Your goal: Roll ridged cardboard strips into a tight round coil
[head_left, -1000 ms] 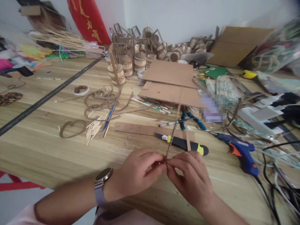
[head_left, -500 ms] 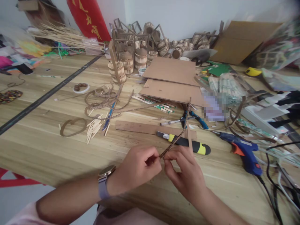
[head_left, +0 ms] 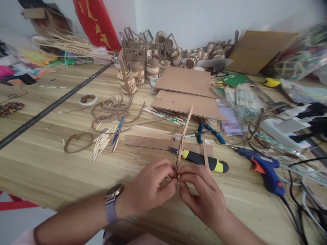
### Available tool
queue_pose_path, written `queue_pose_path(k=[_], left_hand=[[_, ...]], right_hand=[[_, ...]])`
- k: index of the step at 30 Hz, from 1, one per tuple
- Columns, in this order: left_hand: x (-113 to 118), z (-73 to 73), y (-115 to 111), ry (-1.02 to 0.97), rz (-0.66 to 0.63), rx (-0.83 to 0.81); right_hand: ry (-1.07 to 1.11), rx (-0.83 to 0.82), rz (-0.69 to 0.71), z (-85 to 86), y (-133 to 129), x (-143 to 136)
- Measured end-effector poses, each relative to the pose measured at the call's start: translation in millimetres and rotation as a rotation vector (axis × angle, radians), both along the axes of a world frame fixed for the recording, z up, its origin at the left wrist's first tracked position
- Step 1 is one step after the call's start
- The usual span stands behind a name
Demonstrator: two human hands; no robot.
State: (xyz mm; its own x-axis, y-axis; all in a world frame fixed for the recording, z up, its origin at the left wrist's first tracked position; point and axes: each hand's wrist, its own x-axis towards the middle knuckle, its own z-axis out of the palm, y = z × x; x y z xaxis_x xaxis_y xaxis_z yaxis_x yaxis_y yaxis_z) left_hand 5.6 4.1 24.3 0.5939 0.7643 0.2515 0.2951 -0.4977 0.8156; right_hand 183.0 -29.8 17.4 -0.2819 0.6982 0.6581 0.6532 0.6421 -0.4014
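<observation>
A thin strip of corrugated cardboard (head_left: 185, 131) rises from between my fingertips and leans away over the table. Near its lower end, my left hand (head_left: 155, 185) pinches it from the left, with a watch on that wrist. My right hand (head_left: 201, 192) pinches the same end from the right, its fingertips close to the left ones. The lowest bit of the strip is hidden by the fingers. Just beyond my hands lie a black and yellow utility knife (head_left: 204, 160), a flat cardboard piece (head_left: 145, 142) and another narrow cardboard strip (head_left: 205, 151).
A blue glue gun (head_left: 265, 166) with its cable lies at right. Cut wooden sticks (head_left: 101, 144), a coiled strip (head_left: 79, 142) and tangled strips (head_left: 109, 112) are at left. Behind are cardboard sheets (head_left: 184, 81), blue-handled pliers (head_left: 216, 134) and small stick-sided buckets (head_left: 127, 82).
The strip has swung left and turned, now showing more of its flat face. My fingertips have drawn together around its lower end. The view has shifted slightly.
</observation>
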Motion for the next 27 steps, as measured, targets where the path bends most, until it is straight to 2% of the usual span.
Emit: queue_pose_path(k=[7, 9, 14, 16, 18, 24, 27], left_hand=[[-0.8, -0.6, 2.9, -0.111, -0.027, 0.003], [-0.9, -1.5, 4.5, -0.146, -0.037, -0.025], [-1.1, -3.1, 7.0, -0.224, -0.052, -0.125], [-0.9, -2.9, 6.6, -0.226, -0.054, -0.139], [-0.7, -2.8, 5.7, -0.21, -0.055, -0.161], [-0.7, -5.0, 3.3, -0.116, -0.057, -0.276], [0.1, -7.6, 4.0, -0.128, -0.007, -0.308]], right_hand=[[0.08, -0.104, 0.047, 5.3, 0.6, 1.2], [0.171, -0.212, 0.062, 5.2, 1.1, 2.7], [0.651, -0.64, 0.153, 0.0, 3.7, 6.7], [0.766, -0.735, 0.197, -1.3, 4.9, 7.1], [0.754, -0.722, 0.21, -0.8, 5.5, 6.6], [0.472, -0.512, 0.158, 2.3, 5.0, 5.1], [0.344, -0.39, 0.136, -0.5, 5.0, 6.0]])
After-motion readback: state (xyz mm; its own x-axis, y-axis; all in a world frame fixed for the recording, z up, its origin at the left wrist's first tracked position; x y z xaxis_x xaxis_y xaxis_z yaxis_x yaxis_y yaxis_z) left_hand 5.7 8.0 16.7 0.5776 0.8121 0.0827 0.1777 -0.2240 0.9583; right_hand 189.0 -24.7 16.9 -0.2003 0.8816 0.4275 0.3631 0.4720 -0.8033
